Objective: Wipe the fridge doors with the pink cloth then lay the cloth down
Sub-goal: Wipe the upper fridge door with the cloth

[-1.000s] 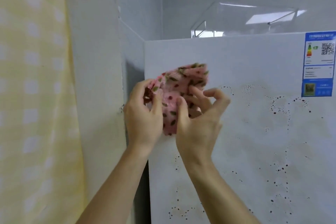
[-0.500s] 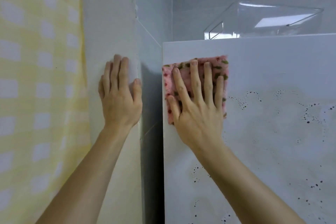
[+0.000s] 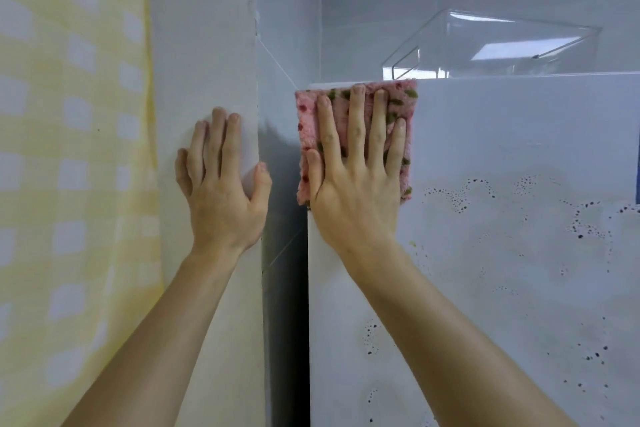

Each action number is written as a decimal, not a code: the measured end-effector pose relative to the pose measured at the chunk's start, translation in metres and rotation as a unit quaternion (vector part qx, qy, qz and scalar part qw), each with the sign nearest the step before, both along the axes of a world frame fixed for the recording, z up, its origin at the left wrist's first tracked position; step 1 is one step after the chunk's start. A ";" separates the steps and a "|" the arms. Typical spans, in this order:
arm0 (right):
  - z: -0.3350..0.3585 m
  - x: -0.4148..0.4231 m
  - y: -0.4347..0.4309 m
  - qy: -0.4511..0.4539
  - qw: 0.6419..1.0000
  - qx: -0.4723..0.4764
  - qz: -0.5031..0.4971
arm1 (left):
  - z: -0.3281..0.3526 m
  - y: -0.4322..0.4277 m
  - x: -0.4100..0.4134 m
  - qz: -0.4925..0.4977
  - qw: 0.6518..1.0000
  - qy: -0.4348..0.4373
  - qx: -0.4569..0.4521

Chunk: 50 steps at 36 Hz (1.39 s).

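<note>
The pink cloth [image 3: 405, 121], folded and speckled with red and green, lies flat against the top left corner of the white fridge door [image 3: 512, 253]. My right hand [image 3: 353, 184] presses it there with straight, spread fingers. Most of the cloth's middle is hidden under that hand. My left hand [image 3: 221, 191] rests flat on the white wall [image 3: 201, 62] to the left of the fridge, holding nothing. Dark specks and dried smears cover the door to the right of and below the cloth.
A yellow checked curtain [image 3: 69, 166] hangs at the far left. A dark narrow gap [image 3: 284, 305] separates the wall from the fridge. A clear plastic bin [image 3: 485, 45] stands on the fridge top. A blue label edge [image 3: 638, 184] shows at the right border.
A second ago both hands were bunching the cloth in front of the door. Now the right hand presses it flat, shifted up to the door's top edge; the left hand rests on the wall.
</note>
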State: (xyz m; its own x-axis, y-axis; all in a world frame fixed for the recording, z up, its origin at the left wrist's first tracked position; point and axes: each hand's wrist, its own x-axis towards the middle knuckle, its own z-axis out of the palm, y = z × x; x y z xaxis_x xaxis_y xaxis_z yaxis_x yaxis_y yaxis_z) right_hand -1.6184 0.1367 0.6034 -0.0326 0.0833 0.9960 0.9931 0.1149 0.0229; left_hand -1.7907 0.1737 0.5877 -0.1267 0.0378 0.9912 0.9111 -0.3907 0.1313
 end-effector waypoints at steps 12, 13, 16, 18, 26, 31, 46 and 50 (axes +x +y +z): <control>-0.121 0.022 -0.015 -0.040 0.997 -0.064 -0.009 | 0.007 0.006 -0.011 -0.033 0.997 0.017 0.061; -0.112 0.023 -0.016 -0.044 0.997 -0.062 -0.009 | 0.007 0.006 -0.011 -0.032 0.997 0.019 0.065; -0.081 0.020 -0.014 -0.056 0.997 -0.048 -0.025 | 0.006 0.008 -0.012 -0.029 0.997 0.023 0.073; -0.059 0.015 -0.010 -0.046 0.998 -0.032 -0.035 | 0.007 0.009 -0.012 -0.031 0.997 0.022 0.074; 0.006 0.000 0.004 -0.017 1.000 0.007 -0.007 | 0.006 0.008 -0.011 -0.027 0.996 0.021 0.077; -0.007 -0.001 0.004 0.003 0.999 0.029 0.013 | 0.006 0.008 -0.012 -0.032 0.996 0.024 0.080; -0.111 0.051 -0.017 -0.045 0.999 0.015 0.005 | 0.006 0.010 -0.016 -0.037 0.994 0.034 0.093; -0.058 0.056 -0.017 -0.014 0.998 0.054 -0.013 | 0.006 0.011 -0.014 -0.035 0.995 0.034 0.093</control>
